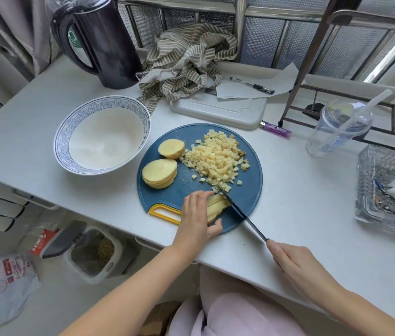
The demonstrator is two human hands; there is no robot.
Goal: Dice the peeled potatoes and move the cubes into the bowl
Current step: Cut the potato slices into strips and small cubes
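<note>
Left hand (198, 214): curled, pinning pale potato strips (217, 205), lower centre of round blue board (249, 190).
Right hand (295, 265): gripping slim dark knife (242, 213).
Risk: blade beside fingertips (205, 194); sliding strips, likely nick.

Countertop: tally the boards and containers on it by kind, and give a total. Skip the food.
Cutting boards: 2, the blue round board and the white rectangular board
Bowl: 1
Kettle: 1
Plastic cup: 1
Glass tray: 1
Total: 6
</note>
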